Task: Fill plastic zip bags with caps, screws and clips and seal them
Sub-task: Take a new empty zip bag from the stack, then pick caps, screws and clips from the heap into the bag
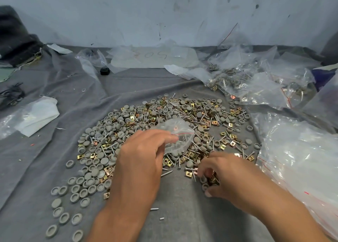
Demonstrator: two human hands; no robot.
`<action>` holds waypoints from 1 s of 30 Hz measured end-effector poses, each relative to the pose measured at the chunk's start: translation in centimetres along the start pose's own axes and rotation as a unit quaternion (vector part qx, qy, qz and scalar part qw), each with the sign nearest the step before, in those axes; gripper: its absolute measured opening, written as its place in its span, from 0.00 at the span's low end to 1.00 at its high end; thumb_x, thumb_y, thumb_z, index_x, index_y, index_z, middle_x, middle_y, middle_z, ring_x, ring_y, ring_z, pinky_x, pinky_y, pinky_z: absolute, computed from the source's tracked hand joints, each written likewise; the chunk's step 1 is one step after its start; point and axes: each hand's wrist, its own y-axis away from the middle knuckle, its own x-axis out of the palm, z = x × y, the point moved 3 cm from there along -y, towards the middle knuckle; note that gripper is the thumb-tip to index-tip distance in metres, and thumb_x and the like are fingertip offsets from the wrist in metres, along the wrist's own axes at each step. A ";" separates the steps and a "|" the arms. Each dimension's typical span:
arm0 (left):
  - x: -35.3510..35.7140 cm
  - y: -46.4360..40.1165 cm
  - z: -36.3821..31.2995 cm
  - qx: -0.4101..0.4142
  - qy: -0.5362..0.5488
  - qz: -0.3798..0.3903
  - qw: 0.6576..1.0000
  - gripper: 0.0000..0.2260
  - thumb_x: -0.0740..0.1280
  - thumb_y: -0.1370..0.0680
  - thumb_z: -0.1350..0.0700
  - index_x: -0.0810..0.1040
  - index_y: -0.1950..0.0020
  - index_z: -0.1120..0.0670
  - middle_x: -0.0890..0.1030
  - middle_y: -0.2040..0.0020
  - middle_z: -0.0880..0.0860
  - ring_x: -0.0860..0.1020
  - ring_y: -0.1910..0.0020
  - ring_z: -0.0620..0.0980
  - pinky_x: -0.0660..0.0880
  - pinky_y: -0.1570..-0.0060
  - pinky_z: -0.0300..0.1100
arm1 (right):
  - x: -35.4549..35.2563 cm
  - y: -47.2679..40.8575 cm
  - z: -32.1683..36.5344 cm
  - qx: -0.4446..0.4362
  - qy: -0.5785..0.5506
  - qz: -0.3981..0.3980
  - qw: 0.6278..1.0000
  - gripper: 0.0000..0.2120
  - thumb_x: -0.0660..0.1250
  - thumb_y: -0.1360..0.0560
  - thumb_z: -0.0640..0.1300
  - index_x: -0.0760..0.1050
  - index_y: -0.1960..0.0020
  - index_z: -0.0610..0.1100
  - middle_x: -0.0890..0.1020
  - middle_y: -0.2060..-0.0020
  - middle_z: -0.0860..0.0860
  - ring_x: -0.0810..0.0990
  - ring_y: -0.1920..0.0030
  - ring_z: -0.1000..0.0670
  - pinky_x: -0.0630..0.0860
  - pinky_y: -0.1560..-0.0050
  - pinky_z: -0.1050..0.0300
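Note:
A wide heap of grey round caps [95, 170], silver screws [167, 173] and gold square clips [188, 173] covers the grey cloth [182, 205]. My left hand [140, 161] pinches a small clear zip bag [178, 136] with a red seal line just above the heap; some screws and caps show through it. Right of it, my right hand [225, 174] lies low on the heap's near edge, fingers curled around a few clips and caps.
Filled clear bags [236, 81] lie piled at the back right. A stack of empty zip bags [300, 150] sits at the right edge. Crumpled plastic and white paper [36, 117] rest at the left, a small black object [104, 71] farther back.

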 end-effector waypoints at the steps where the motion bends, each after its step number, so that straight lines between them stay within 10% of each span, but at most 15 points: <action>1: 0.1 0.0 0.0 0.000 -0.007 0.010 1.000 0.16 0.71 0.28 0.66 0.86 0.45 0.50 0.85 0.48 0.45 0.81 0.48 0.43 0.72 0.41 0.34 | 0.0 -0.1 0.2 -0.001 0.007 -0.001 1.000 0.18 0.75 0.29 0.58 0.73 0.42 0.62 0.73 0.50 0.62 0.76 0.49 0.56 0.76 0.55 0.56; 11: 0.2 0.2 -0.2 -0.031 0.007 0.030 0.999 0.16 0.65 0.23 0.61 0.84 0.39 0.49 0.83 0.46 0.46 0.81 0.50 0.45 0.80 0.47 0.47 | 0.5 -0.5 1.5 0.042 -0.029 -0.072 0.996 0.10 0.61 0.21 0.51 0.74 0.41 0.56 0.73 0.48 0.57 0.79 0.51 0.51 0.78 0.53 0.56; 19: 0.9 0.1 0.3 -0.057 -0.006 0.085 0.995 0.17 0.73 0.25 0.53 0.80 0.36 0.45 0.78 0.46 0.39 0.75 0.55 0.35 0.67 0.46 0.21 | 1.0 -0.9 1.2 0.033 -0.038 -0.003 0.999 0.05 0.69 0.22 0.47 0.75 0.47 0.54 0.72 0.49 0.56 0.78 0.49 0.51 0.78 0.49 0.53; 22: 1.2 0.1 0.5 -0.056 -0.011 0.102 0.993 0.21 0.76 0.28 0.53 0.79 0.36 0.45 0.75 0.46 0.37 0.73 0.56 0.32 0.63 0.44 0.18 | 1.0 -1.1 0.6 0.025 -0.105 -0.039 0.993 0.08 0.70 0.22 0.43 0.79 0.49 0.56 0.75 0.52 0.59 0.78 0.54 0.59 0.75 0.56 0.67; 30: 2.2 0.3 0.3 -0.044 -0.016 0.118 0.992 0.22 0.74 0.29 0.49 0.79 0.36 0.46 0.74 0.45 0.37 0.73 0.56 0.36 0.68 0.50 0.24 | -3.0 0.4 2.5 -0.133 -0.402 -0.376 0.824 0.09 0.75 0.27 0.44 0.83 0.47 0.51 0.83 0.53 0.58 0.83 0.51 0.50 0.79 0.54 0.61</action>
